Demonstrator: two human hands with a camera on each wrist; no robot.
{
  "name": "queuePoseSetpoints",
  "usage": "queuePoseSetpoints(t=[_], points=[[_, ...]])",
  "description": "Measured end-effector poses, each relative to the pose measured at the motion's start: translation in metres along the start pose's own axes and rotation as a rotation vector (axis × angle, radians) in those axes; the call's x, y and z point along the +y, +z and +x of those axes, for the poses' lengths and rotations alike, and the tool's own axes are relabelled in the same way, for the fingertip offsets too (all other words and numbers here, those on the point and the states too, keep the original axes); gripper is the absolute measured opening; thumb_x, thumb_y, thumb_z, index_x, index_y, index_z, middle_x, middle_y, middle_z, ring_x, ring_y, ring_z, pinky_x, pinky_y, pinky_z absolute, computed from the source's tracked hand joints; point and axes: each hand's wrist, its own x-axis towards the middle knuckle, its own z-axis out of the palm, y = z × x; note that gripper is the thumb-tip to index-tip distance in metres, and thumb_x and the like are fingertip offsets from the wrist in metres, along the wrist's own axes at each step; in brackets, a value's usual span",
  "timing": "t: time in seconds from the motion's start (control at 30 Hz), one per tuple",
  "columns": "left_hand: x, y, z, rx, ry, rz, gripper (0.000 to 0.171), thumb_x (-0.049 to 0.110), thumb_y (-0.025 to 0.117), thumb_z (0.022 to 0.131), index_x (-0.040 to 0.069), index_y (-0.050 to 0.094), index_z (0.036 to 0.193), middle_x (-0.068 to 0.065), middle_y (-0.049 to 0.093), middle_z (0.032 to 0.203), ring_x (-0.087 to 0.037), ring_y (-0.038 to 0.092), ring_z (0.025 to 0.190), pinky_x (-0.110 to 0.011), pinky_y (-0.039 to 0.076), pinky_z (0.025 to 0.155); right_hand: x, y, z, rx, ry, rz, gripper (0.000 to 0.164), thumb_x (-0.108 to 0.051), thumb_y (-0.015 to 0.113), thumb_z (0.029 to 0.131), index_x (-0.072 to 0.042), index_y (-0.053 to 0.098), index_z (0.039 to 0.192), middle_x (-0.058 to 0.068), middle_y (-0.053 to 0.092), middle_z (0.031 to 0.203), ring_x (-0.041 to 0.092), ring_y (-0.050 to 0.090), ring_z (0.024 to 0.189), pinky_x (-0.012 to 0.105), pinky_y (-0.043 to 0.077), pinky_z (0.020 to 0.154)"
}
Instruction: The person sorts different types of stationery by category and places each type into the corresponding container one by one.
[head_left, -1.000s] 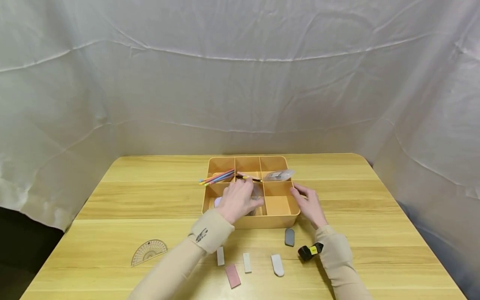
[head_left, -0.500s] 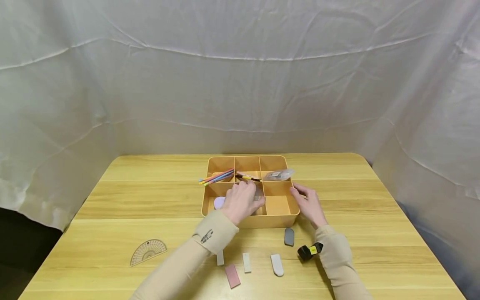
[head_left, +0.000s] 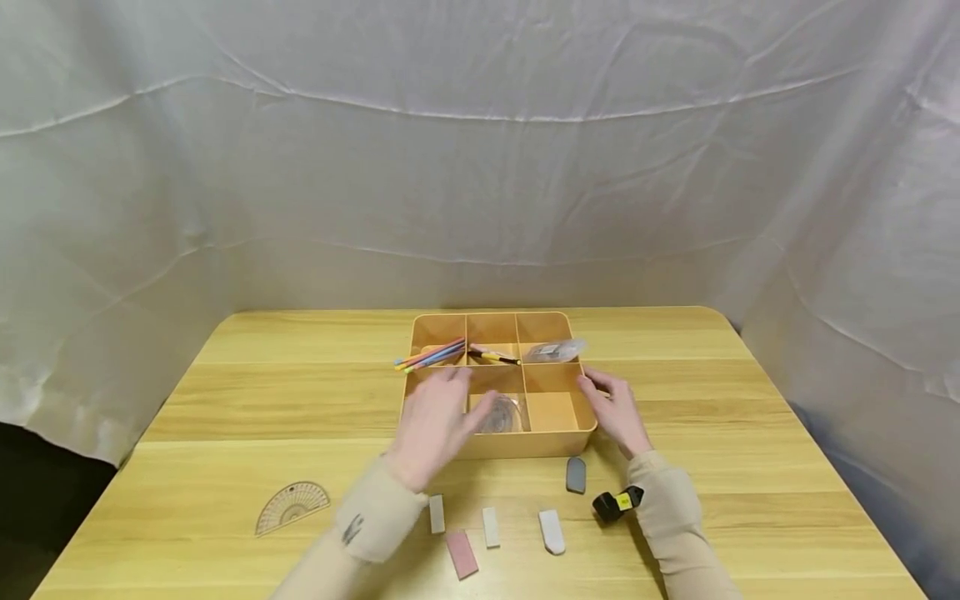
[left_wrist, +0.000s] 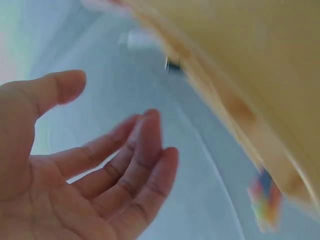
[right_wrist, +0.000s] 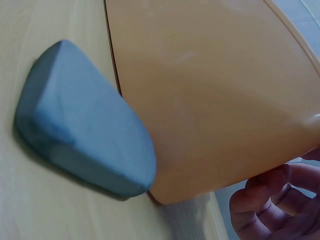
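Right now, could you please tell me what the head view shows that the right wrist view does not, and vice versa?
Only the head view shows the left hand, the compartments inside the organizer box, the coloured pens, the protractor and the pink eraser, among other things.

Only the right wrist view shows the right hand from its palm side, fingers curled; it adds no separate object.

Both share the right hand at the organizer box's side, the grey block and the wood tabletop.
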Motion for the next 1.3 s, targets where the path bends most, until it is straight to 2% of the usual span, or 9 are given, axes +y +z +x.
queuePoseSetpoints(t=[0.1,0.2,0.3,0.43,0.67,0.8,0.97,1.17,1.3], points=[[-0.029,-0.024,-0.016,0.02,-0.12,-0.124,0.023,0.024,0.063,0.091,0.001,0.067,0.095,-0.008,0.066,0.083,-0.022,0.06,0.072,-0.038,0.054,0.062,-0.001,0.001,0.0,0.003,-0.008,0.0,0.045,-0.02,0.052,0.1,0.012,0.051,0.131,0.031,0.056,0.127,0.038,0.051,0.115,0.052,0.044,0.096],[-0.067,-0.047,-0.033,-0.046,-0.241,-0.177,0.018,0.017,0.062,0.091,0.001,0.066,0.097,-0.008,0.065,0.08,-0.019,0.058,0.069,-0.037,0.052,0.06,-0.001,0.0,0.0,0.001,-0.008,0.005,0.045,-0.02,0.052,0.1,0.012,0.051,0.131,0.031,0.056,0.127,0.037,0.052,0.115,0.051,0.044,0.095],[-0.1,-0.065,-0.05,-0.227,-0.333,-0.152,0.029,0.018,0.066,0.088,-0.003,0.061,0.108,-0.015,0.064,0.088,-0.024,0.059,0.076,-0.043,0.052,0.065,0.001,-0.003,-0.001,0.0,-0.005,0.008,0.045,-0.02,0.052,0.1,0.012,0.051,0.132,0.031,0.055,0.127,0.037,0.051,0.116,0.052,0.044,0.095],[-0.127,-0.076,-0.066,-0.489,-0.453,-0.137,0.07,0.025,0.079,0.075,-0.006,0.047,0.128,-0.032,0.054,0.115,-0.043,0.053,0.098,-0.059,0.049,0.079,0.002,-0.006,-0.001,0.002,-0.012,-0.006,0.047,-0.022,0.051,0.1,0.013,0.049,0.132,0.032,0.054,0.128,0.039,0.05,0.117,0.054,0.043,0.096],[-0.147,-0.07,-0.08,-0.637,-0.641,-0.094,0.112,0.027,0.091,0.048,-0.003,0.031,0.138,-0.037,0.014,0.13,-0.057,0.021,0.109,-0.069,0.045,0.073,-0.001,-0.004,-0.001,0.0,-0.011,-0.011,0.046,-0.02,0.051,0.1,0.013,0.05,0.131,0.032,0.055,0.127,0.038,0.051,0.116,0.053,0.043,0.097],[-0.154,-0.064,-0.09,-0.665,-0.682,-0.135,0.127,0.025,0.09,0.046,-0.002,0.018,0.147,-0.04,-0.004,0.141,-0.065,0.006,0.119,-0.079,0.036,0.077,-0.003,-0.003,0.0,0.006,-0.008,-0.005,0.044,-0.019,0.051,0.1,0.012,0.051,0.131,0.032,0.055,0.127,0.038,0.051,0.116,0.053,0.043,0.098],[-0.159,-0.06,-0.094,-0.678,-0.728,-0.235,0.134,0.029,0.085,0.053,-0.001,-0.002,0.152,-0.038,-0.028,0.144,-0.066,-0.018,0.122,-0.085,0.007,0.085,-0.003,-0.003,0.0,0.0,-0.008,0.001,0.044,-0.019,0.051,0.1,0.012,0.051,0.131,0.032,0.055,0.127,0.037,0.051,0.116,0.052,0.043,0.097],[-0.157,-0.05,-0.082,-0.675,-0.706,-0.237,0.123,0.042,0.077,0.069,-0.004,-0.002,0.151,-0.043,-0.022,0.143,-0.071,-0.018,0.117,-0.085,0.006,0.084,-0.004,-0.003,-0.001,-0.004,0.001,-0.005,0.044,-0.019,0.051,0.1,0.013,0.05,0.132,0.033,0.055,0.127,0.039,0.051,0.115,0.053,0.043,0.097],[-0.152,-0.034,-0.068,-0.622,-0.629,-0.118,0.11,0.05,0.069,0.078,-0.011,0.01,0.148,-0.052,-0.009,0.139,-0.078,-0.005,0.113,-0.086,0.018,0.082,-0.005,-0.003,-0.001,-0.005,0.001,-0.01,0.045,-0.019,0.051,0.1,0.013,0.05,0.132,0.033,0.055,0.127,0.039,0.051,0.116,0.053,0.043,0.097]])
